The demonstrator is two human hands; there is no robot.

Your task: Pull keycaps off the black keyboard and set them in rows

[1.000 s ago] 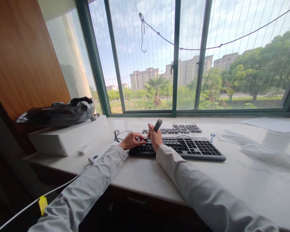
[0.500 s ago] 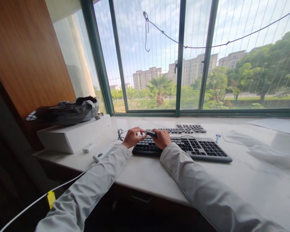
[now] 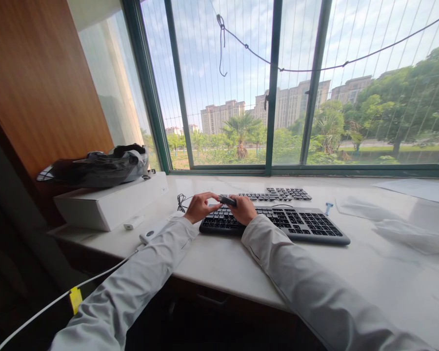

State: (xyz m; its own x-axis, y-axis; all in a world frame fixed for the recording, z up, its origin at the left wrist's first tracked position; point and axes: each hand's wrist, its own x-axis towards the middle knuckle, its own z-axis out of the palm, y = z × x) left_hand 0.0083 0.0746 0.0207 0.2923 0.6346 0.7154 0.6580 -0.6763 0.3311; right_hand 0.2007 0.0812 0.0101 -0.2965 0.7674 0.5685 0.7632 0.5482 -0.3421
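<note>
A black keyboard [image 3: 309,226] lies on the white marble counter, with many key switches showing bare and some caps on its left part. Over its left part, my right hand [image 3: 244,209] is closed round a small dark tool [image 3: 227,200], whose tip points left. My left hand [image 3: 201,207] is at the keyboard's left end, its thumb and fingers curved toward the tool's tip; whether anything small is between them is too small to tell. Behind the keyboard, loose keycaps [image 3: 289,193] lie in rows, partly hidden by my right hand.
At the left, a white box [image 3: 111,204] carries a dark bag-like item [image 3: 95,168]. A white power strip [image 3: 155,232] and cable lie near my left sleeve. A blue tool [image 3: 328,208], clear plastic bags [image 3: 406,229] and paper [image 3: 419,189] are at the right.
Both hands stay in almost the same place with the dark tool still in my right hand. The whole view has shifted very slightly.
</note>
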